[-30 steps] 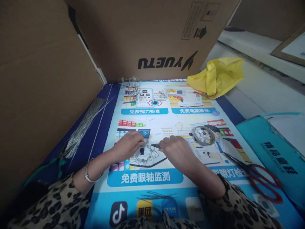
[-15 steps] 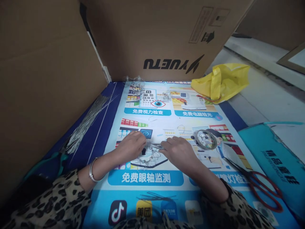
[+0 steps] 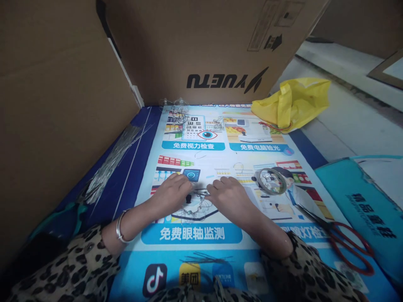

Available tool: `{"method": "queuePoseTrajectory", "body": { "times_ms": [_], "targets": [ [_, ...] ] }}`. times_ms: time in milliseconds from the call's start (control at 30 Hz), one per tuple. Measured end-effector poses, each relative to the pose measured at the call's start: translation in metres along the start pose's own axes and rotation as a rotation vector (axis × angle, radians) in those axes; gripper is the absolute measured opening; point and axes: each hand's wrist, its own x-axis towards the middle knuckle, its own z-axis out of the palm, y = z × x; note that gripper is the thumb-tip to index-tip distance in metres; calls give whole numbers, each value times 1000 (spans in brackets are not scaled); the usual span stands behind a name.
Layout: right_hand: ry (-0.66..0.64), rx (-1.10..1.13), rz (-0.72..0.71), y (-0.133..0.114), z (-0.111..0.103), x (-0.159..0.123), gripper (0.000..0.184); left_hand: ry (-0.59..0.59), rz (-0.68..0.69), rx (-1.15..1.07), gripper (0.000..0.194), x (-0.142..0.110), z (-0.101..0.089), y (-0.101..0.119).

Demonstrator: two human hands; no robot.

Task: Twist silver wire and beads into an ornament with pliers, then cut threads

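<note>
My left hand (image 3: 171,193) and my right hand (image 3: 227,196) meet over a small beaded wire piece (image 3: 193,206) lying on a printed poster mat (image 3: 201,159). Both hands have their fingers curled in a pinch at the piece. A thin dark tool or wire end (image 3: 201,193) shows between the fingertips; which hand holds it is unclear. A silver bangle sits on my left wrist.
A round lidded dish of small bits (image 3: 270,180) lies right of my hands. Red-handled scissors (image 3: 343,241) lie at the right, a yellow plastic bag (image 3: 291,102) at the back right, a bundle of wires (image 3: 110,163) at the left. Cardboard walls (image 3: 204,46) stand behind and left.
My right hand has slid a little left, closer to my left hand over the wire piece. The view has shifted slightly.
</note>
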Motion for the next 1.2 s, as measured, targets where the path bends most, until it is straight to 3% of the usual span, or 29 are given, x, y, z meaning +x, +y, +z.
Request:
{"method": "queuePoseTrajectory", "body": {
  "times_ms": [367,833,1200],
  "targets": [
    [-3,-21,-34,-4,0,0,6,18,21,26,16,3,-3,3],
    [7,59,-20,-3,2,-3,15,11,74,5,20,3,-7,3],
    [-29,54,-17,-3,0,-3,12,-3,101,-8,18,2,-7,3]
  ]
}}
